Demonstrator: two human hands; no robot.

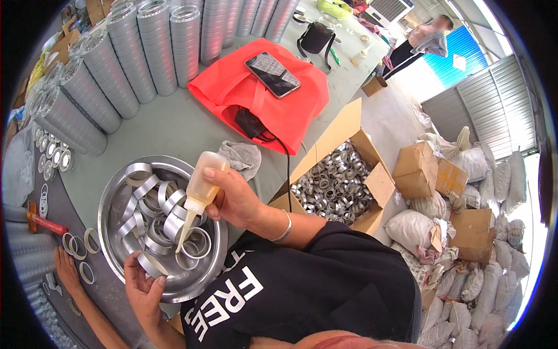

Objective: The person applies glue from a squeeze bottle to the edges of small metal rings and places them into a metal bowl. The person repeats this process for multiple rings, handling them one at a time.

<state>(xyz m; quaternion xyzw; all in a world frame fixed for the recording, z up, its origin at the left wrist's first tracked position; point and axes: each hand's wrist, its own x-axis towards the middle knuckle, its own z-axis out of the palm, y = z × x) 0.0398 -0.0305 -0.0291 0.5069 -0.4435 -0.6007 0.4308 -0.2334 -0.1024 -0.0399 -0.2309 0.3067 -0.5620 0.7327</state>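
My right hand (238,195) grips a translucent squeeze bottle (206,177) of yellowish liquid, tipped so its long nozzle points down into a round metal basin (106,218). Several silvery metal rings (157,235) lie loose in the basin. At its near rim, my left hand (142,285) pinches one metal ring (152,264) between thumb and fingers. The nozzle tip is close to this ring and to a pair of rings on its right; whether it touches any of them I cannot tell.
Another person's hand (67,270) rests left of the basin, near loose rings and a red-handled hammer (49,224). Tall ring stacks (157,49) line the table's back. A red bag (290,110) carries a phone (273,74). A carton of rings (334,186) stands right.
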